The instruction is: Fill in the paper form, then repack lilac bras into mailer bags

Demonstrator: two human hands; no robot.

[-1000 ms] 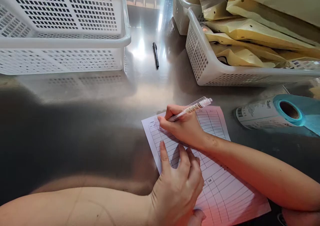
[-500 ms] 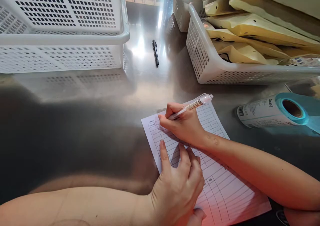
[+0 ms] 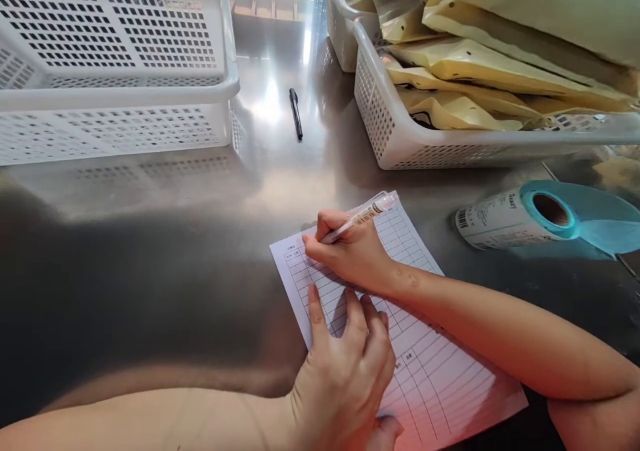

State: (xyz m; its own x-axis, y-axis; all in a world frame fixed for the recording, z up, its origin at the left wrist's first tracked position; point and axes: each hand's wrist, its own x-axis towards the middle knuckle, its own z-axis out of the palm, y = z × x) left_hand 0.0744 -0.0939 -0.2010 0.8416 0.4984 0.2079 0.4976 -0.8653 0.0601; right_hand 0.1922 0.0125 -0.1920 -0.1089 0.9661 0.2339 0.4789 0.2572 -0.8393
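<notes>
A white sheet with a ruled table point(image 3: 440, 378) lies on the steel table in front of me. My right hand point(image 3: 353, 254) grips a clear pen point(image 3: 367, 212) with its tip down near the sheet's top left corner. My left hand point(image 3: 345, 378) rests flat on the sheet's left edge, fingers spread and pressing the paper down, just below the right hand. My right forearm lies across the sheet.
An empty white perforated basket point(image 3: 120, 98) stands at the back left. A second white basket point(image 3: 395, 131) at the back right holds several yellow pouches point(image 3: 475, 71). A black marker point(image 3: 296, 112) lies between them. A label roll with a blue core point(image 3: 530, 216) lies to the right.
The view has shifted a little, so everything sits slightly further left. Both hands keep their places on the sheet, and the pen stays at the top left rows.
</notes>
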